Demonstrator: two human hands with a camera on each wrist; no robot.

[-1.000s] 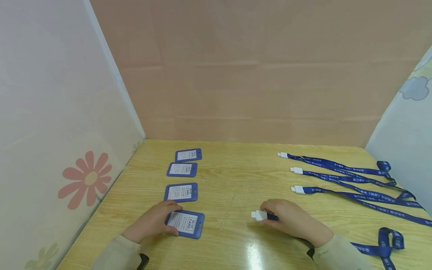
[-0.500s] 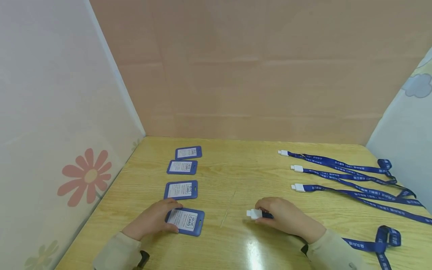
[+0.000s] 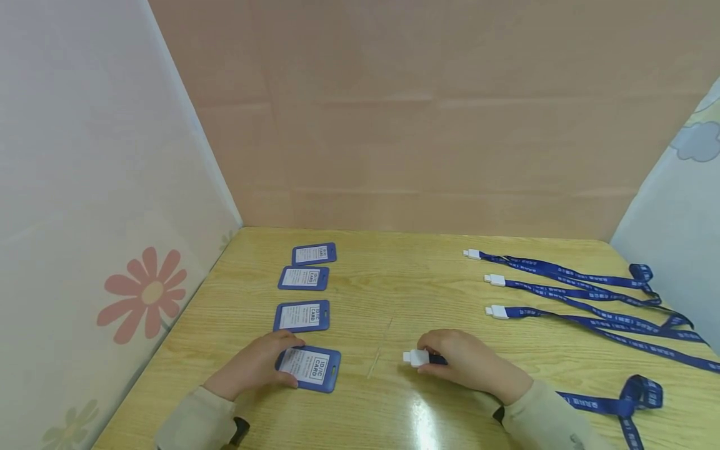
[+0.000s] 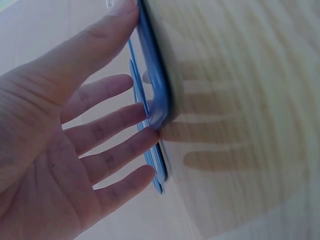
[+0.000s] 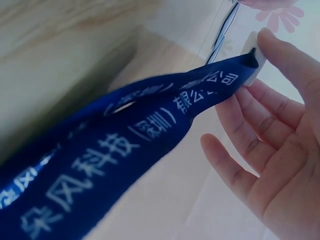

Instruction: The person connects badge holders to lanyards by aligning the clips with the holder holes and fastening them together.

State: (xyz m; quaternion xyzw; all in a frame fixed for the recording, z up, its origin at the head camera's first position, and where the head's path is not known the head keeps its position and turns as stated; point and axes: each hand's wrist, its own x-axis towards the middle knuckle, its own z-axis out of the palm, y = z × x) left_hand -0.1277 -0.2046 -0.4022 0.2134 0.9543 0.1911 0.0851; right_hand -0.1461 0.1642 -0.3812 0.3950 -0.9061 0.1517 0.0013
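Observation:
My left hand (image 3: 257, 364) grips the nearest blue ID card holder (image 3: 310, 370) by its edges, thumb on the near edge and fingers at the far one. In the left wrist view the holder (image 4: 159, 92) is seen edge-on, close over the wood. The right hand (image 3: 464, 362) pinches a blue lanyard at its white plastic clip (image 3: 417, 357), whose narrow tip points left toward the card holder, a gap apart. From that hand the printed strap (image 5: 125, 142) runs back under the wrist, its loop (image 3: 641, 394) lying at the table's right.
Farther back on the left, three more blue card holders lie in a column, the closest being this holder (image 3: 302, 315). Three lanyards (image 3: 554, 269) stretch across the right side, white clips pointing left. A fabric wall (image 3: 427, 125) closes off the wooden table's (image 3: 388, 281) back.
My right hand has moved left with the lanyard clip, bringing it closer to the card holder, and the strap's loop is dragged slightly left. The left hand keeps its grip in place.

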